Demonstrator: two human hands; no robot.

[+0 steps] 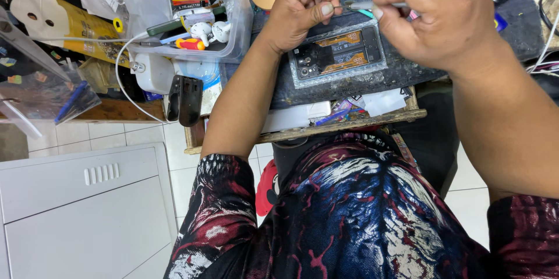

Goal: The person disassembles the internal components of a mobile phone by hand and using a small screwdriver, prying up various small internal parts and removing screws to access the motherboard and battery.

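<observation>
Nearest the body, opened phone (338, 52) flat on dark mat (372, 78), back up for access. Above it, left hand (300, 8) fisted, pinching something too small to identify; right hand (442, 14) closed on slim tool (364, 6), tip meeting left fingertips. Farther left, clear tub (233, 23) of tools within reach.

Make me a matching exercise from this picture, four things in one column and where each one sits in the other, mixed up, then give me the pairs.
Things:
1. opened phone
2. clear plastic tub
3. white cabinet
4. thin metal tool

Places:
A. on the floor, lower left of the view
B. between the left hand and right hand
C. on the dark work mat, below both hands
D. left of the left hand, full of small tools

Pairs: 1-C, 2-D, 3-A, 4-B
</observation>
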